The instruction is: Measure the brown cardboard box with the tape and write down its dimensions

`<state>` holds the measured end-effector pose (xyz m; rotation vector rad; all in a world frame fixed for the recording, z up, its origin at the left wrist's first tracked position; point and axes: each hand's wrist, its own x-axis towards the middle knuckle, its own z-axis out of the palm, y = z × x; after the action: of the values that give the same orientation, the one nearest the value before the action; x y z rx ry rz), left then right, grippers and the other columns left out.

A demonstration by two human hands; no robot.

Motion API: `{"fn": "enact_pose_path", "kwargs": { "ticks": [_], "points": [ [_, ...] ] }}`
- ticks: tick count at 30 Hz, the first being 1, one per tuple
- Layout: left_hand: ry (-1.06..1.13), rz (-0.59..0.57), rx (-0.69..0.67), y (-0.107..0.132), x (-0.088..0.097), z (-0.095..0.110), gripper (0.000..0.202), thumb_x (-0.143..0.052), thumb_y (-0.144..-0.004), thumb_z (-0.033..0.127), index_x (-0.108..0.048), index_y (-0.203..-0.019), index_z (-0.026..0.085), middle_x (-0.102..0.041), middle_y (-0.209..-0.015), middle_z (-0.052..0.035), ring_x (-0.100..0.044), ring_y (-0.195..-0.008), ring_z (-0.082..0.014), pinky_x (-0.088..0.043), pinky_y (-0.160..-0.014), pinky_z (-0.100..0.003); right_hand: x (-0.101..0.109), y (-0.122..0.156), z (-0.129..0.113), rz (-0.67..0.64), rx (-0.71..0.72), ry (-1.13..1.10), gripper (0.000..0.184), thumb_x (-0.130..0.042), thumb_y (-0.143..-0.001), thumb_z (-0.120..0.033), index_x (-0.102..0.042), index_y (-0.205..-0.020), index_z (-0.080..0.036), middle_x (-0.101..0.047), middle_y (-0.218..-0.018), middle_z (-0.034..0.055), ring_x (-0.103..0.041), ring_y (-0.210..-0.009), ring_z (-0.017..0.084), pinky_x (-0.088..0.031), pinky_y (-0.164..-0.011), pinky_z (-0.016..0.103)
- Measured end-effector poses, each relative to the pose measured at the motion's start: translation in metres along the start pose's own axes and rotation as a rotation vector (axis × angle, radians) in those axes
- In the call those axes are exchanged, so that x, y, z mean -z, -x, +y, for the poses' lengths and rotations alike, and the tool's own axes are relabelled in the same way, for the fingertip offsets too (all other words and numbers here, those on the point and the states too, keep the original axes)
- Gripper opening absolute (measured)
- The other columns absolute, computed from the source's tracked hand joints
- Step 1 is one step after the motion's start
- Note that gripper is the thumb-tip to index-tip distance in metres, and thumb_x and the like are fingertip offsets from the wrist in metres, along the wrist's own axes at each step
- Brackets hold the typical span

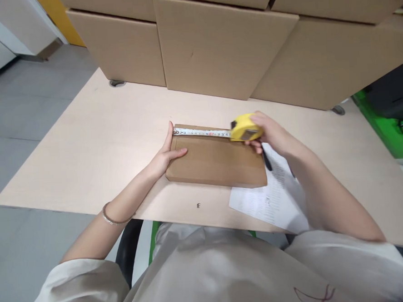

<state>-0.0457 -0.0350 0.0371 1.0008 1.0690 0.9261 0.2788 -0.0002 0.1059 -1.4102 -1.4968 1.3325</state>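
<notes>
A flat brown cardboard box lies on the table in front of me. My left hand grips its left end, thumb on top and a finger along the side by the blade's end. My right hand is closed around a yellow tape measure above the box's far right part. Between the two hands the white blade stretches along the box's far edge, its metal tip at the left corner. A black strap hangs below my right hand.
Printed paper sheets lie partly under the box and my right forearm. Large cardboard boxes stand stacked along the back of the pale table. A small dark mark shows near the front edge.
</notes>
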Motion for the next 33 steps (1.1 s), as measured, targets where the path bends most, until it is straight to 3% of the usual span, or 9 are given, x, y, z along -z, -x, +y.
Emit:
{"fn": "enact_pose_path", "kwargs": {
  "ticks": [3,5,8,12,17,21,27,30,33],
  "points": [
    [0.002,0.011,-0.002,0.002,-0.002,0.004,0.131,-0.087,-0.084,0.032,-0.004,-0.185,0.048,-0.02,-0.195,0.0063,-0.027,-0.177,-0.0423,-0.03,-0.143,-0.061,0.045,0.015,0.022,0.147,-0.03,0.022,0.049,-0.064,-0.089,-0.075,-0.062,-0.092,-0.027,-0.06,-0.061,0.0011,-0.037,-0.042,0.015,-0.03,-0.037,0.031],
    [0.023,0.005,0.014,0.003,-0.003,0.006,0.132,-0.086,-0.084,0.031,-0.001,-0.185,0.047,-0.026,-0.193,0.0037,-0.032,-0.176,-0.0424,-0.032,-0.142,-0.062,0.058,0.02,0.033,0.202,-0.053,0.016,0.048,-0.061,-0.088,-0.073,-0.064,-0.089,-0.026,-0.06,-0.059,0.0025,-0.035,-0.042,0.015,-0.029,-0.038,0.032],
    [0.041,-0.013,0.03,0.003,-0.005,0.007,0.133,-0.085,-0.086,0.032,0.004,-0.184,0.047,-0.035,-0.191,0.0003,-0.042,-0.171,-0.0424,-0.037,-0.139,-0.062,0.058,0.02,0.046,0.238,-0.074,-0.017,0.047,-0.061,-0.085,-0.073,-0.061,-0.086,-0.026,-0.058,-0.056,0.0008,-0.032,-0.041,0.013,-0.03,-0.038,0.031],
    [0.033,0.002,0.014,0.003,-0.005,0.007,0.136,-0.085,-0.084,0.031,0.006,-0.184,0.045,-0.029,-0.193,0.0001,-0.039,-0.173,-0.0416,-0.037,-0.14,-0.058,0.049,0.019,0.056,0.297,-0.047,-0.056,0.045,-0.059,-0.092,-0.071,-0.056,-0.088,-0.027,-0.056,-0.059,-0.0016,-0.033,-0.044,0.012,-0.03,-0.039,0.028],
    [0.042,-0.016,0.02,0.003,-0.004,0.005,0.138,-0.087,-0.085,0.035,0.01,-0.183,0.046,-0.038,-0.19,-0.0011,-0.045,-0.17,-0.0427,-0.039,-0.139,-0.062,0.053,0.021,0.055,0.248,-0.017,-0.042,0.048,-0.058,-0.094,-0.074,-0.056,-0.089,-0.027,-0.056,-0.059,-0.0008,-0.034,-0.044,0.014,-0.03,-0.039,0.03],
    [0.009,0.02,-0.021,0.001,0.0,0.0,0.143,-0.091,-0.083,0.039,0.011,-0.183,0.048,-0.017,-0.196,0.0018,-0.032,-0.176,-0.0416,-0.035,-0.141,-0.058,0.056,0.023,0.044,0.269,0.008,0.034,0.045,-0.064,-0.093,-0.071,-0.051,-0.088,-0.028,-0.059,-0.059,-0.0008,-0.038,-0.044,0.014,-0.031,-0.039,0.029],
    [-0.035,0.029,-0.052,-0.004,0.006,-0.008,0.153,-0.096,-0.078,0.049,0.015,-0.183,0.044,-0.005,-0.198,-0.0031,-0.02,-0.18,-0.0417,-0.031,-0.143,-0.055,0.012,0.023,0.011,0.147,0.117,0.045,0.055,-0.063,-0.097,-0.082,-0.047,-0.093,-0.029,-0.065,-0.069,-0.0006,-0.046,-0.049,0.016,-0.036,-0.046,0.03],
    [-0.048,0.04,-0.045,-0.005,0.008,-0.01,0.156,-0.098,-0.076,0.053,0.016,-0.183,0.042,-0.006,-0.197,-0.0065,-0.022,-0.179,-0.043,-0.035,-0.141,-0.056,-0.027,0.014,-0.007,0.024,0.2,0.161,0.056,-0.065,-0.098,-0.083,-0.049,-0.1,-0.029,-0.067,-0.08,0.0001,-0.058,-0.063,0.02,-0.046,-0.057,0.032],
    [-0.078,0.012,-0.077,-0.005,0.013,-0.011,0.155,-0.099,-0.075,0.053,0.009,-0.185,0.04,-0.018,-0.196,-0.0108,-0.027,-0.177,-0.044,-0.036,-0.141,-0.058,-0.062,0.001,-0.019,-0.144,0.415,0.324,0.049,-0.07,-0.101,-0.072,-0.051,-0.112,-0.028,-0.074,-0.102,0.0056,-0.07,-0.087,0.026,-0.057,-0.076,0.04]
  ]
}}
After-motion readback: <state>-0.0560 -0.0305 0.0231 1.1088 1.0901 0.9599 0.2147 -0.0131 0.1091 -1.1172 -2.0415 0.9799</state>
